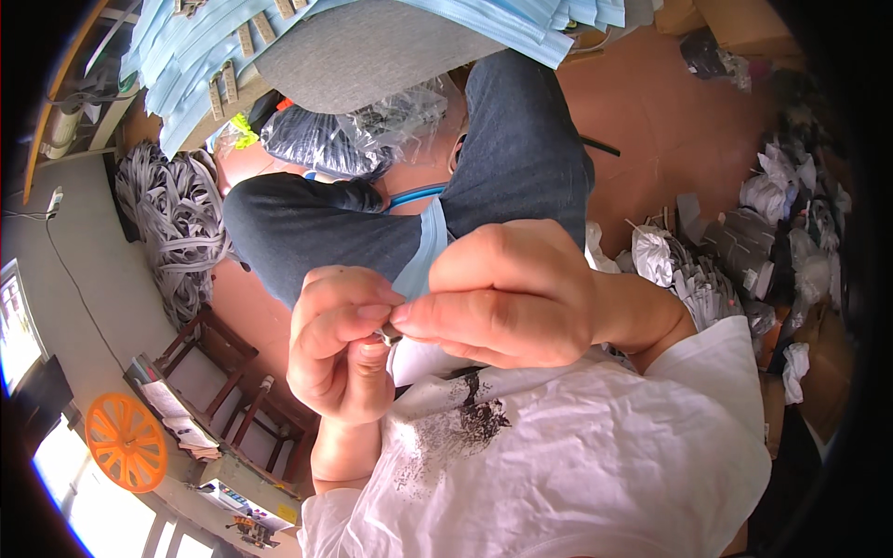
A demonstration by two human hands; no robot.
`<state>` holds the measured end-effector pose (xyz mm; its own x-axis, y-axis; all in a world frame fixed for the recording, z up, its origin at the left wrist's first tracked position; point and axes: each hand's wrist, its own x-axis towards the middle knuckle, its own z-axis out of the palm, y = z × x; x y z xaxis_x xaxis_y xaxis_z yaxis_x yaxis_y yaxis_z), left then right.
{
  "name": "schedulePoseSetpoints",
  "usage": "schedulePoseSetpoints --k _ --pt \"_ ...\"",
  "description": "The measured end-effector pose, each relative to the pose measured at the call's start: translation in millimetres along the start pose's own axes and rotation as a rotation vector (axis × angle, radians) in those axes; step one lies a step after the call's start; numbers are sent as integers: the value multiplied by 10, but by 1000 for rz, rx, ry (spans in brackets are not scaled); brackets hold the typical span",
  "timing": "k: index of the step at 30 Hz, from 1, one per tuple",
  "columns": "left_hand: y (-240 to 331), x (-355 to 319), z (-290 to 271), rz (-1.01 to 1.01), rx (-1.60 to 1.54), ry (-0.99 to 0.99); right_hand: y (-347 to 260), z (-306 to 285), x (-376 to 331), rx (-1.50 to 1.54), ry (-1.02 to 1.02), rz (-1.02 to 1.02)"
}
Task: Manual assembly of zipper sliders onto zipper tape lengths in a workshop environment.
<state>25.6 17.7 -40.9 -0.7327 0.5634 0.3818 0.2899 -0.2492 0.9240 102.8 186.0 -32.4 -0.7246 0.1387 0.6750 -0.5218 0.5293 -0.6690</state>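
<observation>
My left hand (339, 349) and my right hand (512, 298) meet in front of my chest, thumbs and fingers pinched. Between the fingertips shows a small metal piece (392, 335), which looks like a zipper slider; the fingers cover most of it. A light blue zipper tape (423, 246) runs from behind the pinched fingers over my legs, and its end at the hands is hidden. More light blue zipper tapes (195, 70) lie piled on the table at the top, several with beige-grey pulls (229, 82) on them.
The grey table edge (363, 56) is ahead of my knees. Beneath it lies a clear plastic bag (326, 139) of dark material. A heap of grey strips (177, 232) is at left, with a wooden rack (219, 372) nearer. Bags and scraps (735, 251) cover the right floor.
</observation>
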Motion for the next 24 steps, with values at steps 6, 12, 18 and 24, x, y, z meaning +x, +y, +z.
schedulePoseSetpoints --k 6,12,18,24 --pt "6 -10 12 -24 -16 5 -26 0 27 -13 -12 -6" --pt "-16 -33 16 -26 -39 18 -1 42 22 -75 18 -59" --pt "-13 -52 -10 15 120 58 -32 -48 37 -98 -141 33" --pt "34 -19 -59 16 349 -27 -10 -71 24 -182 -215 67"
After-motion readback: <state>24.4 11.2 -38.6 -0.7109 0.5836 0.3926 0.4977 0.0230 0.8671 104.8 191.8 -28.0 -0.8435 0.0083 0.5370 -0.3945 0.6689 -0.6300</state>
